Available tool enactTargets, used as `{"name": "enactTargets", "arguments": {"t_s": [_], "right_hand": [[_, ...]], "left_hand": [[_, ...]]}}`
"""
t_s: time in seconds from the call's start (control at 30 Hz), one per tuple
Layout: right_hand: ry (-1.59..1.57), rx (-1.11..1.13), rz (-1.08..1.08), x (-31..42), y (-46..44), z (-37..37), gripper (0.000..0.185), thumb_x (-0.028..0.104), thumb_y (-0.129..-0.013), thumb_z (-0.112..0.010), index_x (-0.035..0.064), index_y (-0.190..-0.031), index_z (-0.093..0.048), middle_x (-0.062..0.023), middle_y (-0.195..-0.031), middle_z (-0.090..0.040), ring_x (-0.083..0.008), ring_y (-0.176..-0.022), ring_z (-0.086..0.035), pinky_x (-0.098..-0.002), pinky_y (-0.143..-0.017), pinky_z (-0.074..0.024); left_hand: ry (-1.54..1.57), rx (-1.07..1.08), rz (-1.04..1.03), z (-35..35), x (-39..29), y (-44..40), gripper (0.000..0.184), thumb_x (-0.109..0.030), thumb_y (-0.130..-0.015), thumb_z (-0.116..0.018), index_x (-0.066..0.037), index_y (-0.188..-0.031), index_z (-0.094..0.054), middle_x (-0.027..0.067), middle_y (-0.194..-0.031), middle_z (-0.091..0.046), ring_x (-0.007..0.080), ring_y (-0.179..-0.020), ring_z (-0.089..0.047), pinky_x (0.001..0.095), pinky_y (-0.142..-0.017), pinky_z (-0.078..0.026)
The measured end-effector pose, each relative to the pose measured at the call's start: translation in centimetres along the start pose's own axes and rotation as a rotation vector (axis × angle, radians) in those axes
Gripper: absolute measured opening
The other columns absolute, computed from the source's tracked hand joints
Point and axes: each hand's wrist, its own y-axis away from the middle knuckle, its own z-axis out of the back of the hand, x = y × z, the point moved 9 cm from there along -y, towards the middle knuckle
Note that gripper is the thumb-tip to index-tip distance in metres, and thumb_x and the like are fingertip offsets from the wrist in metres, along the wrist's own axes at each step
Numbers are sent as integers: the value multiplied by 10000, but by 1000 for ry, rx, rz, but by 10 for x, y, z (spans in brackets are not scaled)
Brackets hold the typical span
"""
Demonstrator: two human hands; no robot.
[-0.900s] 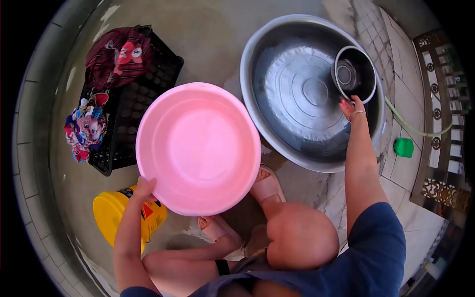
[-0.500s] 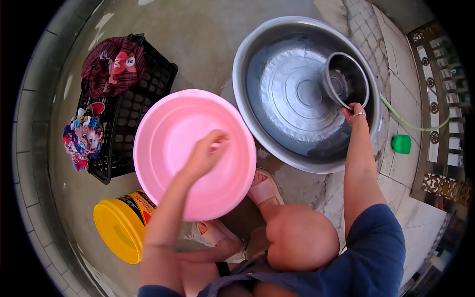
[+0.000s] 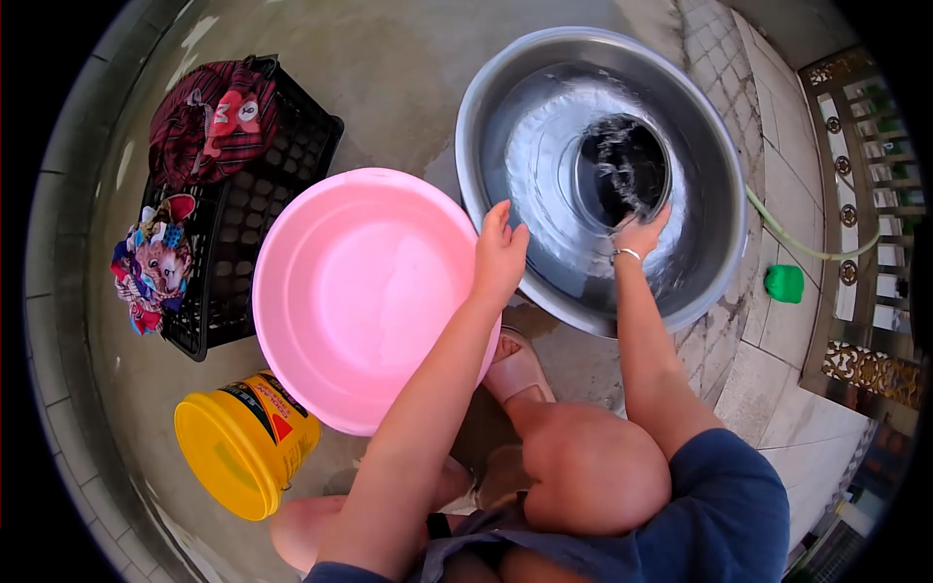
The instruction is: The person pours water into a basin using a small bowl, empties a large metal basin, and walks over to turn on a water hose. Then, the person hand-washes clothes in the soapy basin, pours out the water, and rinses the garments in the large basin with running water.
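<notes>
My right hand [image 3: 641, 233] grips the near rim of a small metal bowl [image 3: 649, 165], which is tipped low in the water of a large metal basin [image 3: 486, 107]. Water splashes and ripples about the bowl's mouth. Over the right rim of a pink plastic basin [image 3: 340, 291] is my left hand [image 3: 501, 255], fingers partly stretched and nothing in them. It is close to the metal basin's edge; whether it touches either rim I cannot tell. Only a thin sheen shows on the pink basin's floor.
At the left stands a black crate [image 3: 248, 209] with a dark red plaid cloth [image 3: 204, 121] and a patterned cloth [image 3: 155, 262] on it. A yellow bucket [image 3: 228, 452] is below. Right are a green hose [image 3: 807, 248], a green object [image 3: 784, 283] and a metal gate [image 3: 847, 214].
My right hand has moved left with the bowl, tipping it into the water, which now splashes. My left hand has swung right from above the pink basin to its rim.
</notes>
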Motion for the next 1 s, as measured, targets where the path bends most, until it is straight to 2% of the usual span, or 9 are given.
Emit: {"name": "enactTargets", "arguments": {"t_s": [0.13, 0.2, 0.3, 0.47, 0.57, 0.63, 0.83, 0.9, 1.0], "right_hand": [[-354, 78, -213, -24, 17, -32, 423, 45, -664, -457, -17, -1073, -365, -236, -888, -523, -396, -718, -566, -453, -621, -515], [-835, 497, -919, -40, 61, -78, 218, 41, -683, -438, -63, -871, -402, -217, -787, -519, -381, -601, -573, -427, -480, -533], [-861, 583, -973, -29, 80, -74, 144, -4, -670, -432, -75, -788, -389, -250, -769, -488, -398, -551, -562, -469, -474, -527], [-786, 665, -853, 15, 93, -37, 206, -3, -665, -426, -110, -839, -398, -216, -758, -507, -376, -539, -568, -434, -434, -531], [-763, 722, -637, 62, 89, -6, 278, -16, -650, -423, -128, -903, -402, -201, -749, -515, -355, -545, -575, -414, -404, -529], [-731, 739, -435, 100, 92, 16, 208, -3, -664, -424, -94, -848, -457, -163, -711, -538, -306, -526, -578, -411, -400, -526], [-717, 932, -368, 134, 141, 24, 277, -36, -611, -433, -71, -885, -444, -142, -707, -512, -273, -493, -563, -382, -387, -527], [-674, 1006, -377, 140, 166, 20, 300, -39, -615, -427, -59, -914, -434, -148, -710, -516, -287, -503, -570, -386, -385, -528], [-536, 1053, -268, 136, 192, 8, 332, -40, -599, -460, -39, -931, -471, -116, -757, -542, -196, -574, -569, -280, -467, -490]], "left_hand": [[94, -77, -49, -1, 3, 1, 436, -52, -808, -456, 38, -1203, -294, 168, -1250, -319, 246, -1186, -288, 305, -973, -237], [138, -113, -54, 2, 1, 1, 440, -52, -810, -455, 42, -1206, -288, 168, -1255, -312, 245, -1189, -282, 304, -978, -229], [288, -102, -16, 7, -2, 2, 452, -118, -845, -434, 41, -1229, -255, 152, -1278, -279, 225, -1197, -262, 301, -983, -211], [371, -209, 14, 8, -16, 12, 470, -262, -892, -334, 17, -1253, -223, 127, -1291, -261, 194, -1175, -273, 290, -964, -220], [762, -116, -7, 6, -29, 11, 464, -336, -895, -292, -8, -1222, -293, 101, -1212, -367, 165, -1126, -337, 297, -940, -252], [800, -147, -35, 14, -35, 22, 438, -330, -895, -293, -16, -1200, -318, 91, -1176, -399, 162, -1095, -368, 298, -929, -268], [836, -496, -128, 62, -47, 82, 340, -290, -904, -281, -7, -1050, -400, 76, -1006, -452, 142, -936, -432, 264, -832, -336], [771, -575, -117, 85, -43, 97, 326, -267, -901, -267, -10, -1056, -393, 89, -1047, -454, 167, -935, -463, 285, -813, -380], [851, -714, -78, 110, -26, 116, 321, -244, -897, -259, -15, -1081, -390, 107, -1073, -460, 207, -968, -472, 324, -831, -390]]}}
